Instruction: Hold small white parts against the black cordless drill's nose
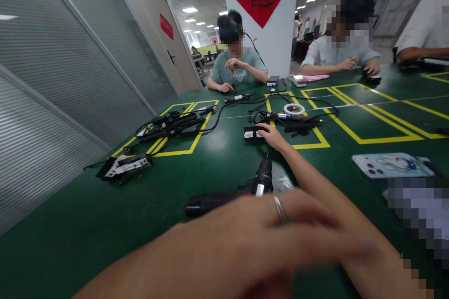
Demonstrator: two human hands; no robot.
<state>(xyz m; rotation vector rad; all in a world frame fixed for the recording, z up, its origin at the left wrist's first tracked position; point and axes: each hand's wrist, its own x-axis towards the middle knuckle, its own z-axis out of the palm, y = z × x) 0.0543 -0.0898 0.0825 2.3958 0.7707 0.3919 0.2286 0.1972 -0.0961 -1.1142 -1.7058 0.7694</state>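
Note:
Close to the camera, my left hand (245, 229) reaches across the foreground, a silver ring on one finger. Its fingers are stretched out to the right, partly blurred, and I see nothing held in them. Just beyond it a black power drill (250, 187) lies on its side on the green table, bit pointing away. My right hand (271, 136) is stretched forward, its fingers closed on the right end of a small black-and-white box (251, 133) past the drill bit. Part of the drill's body is hidden behind my left hand.
Bundled black cables (175, 124) lie at the left, near a black-and-white device (128, 166). More cables and a white ring (293, 109) sit behind the box. A phone (389, 166) rests at the right. Yellow tape (389, 140) marks the table (168, 182). Other people sit across.

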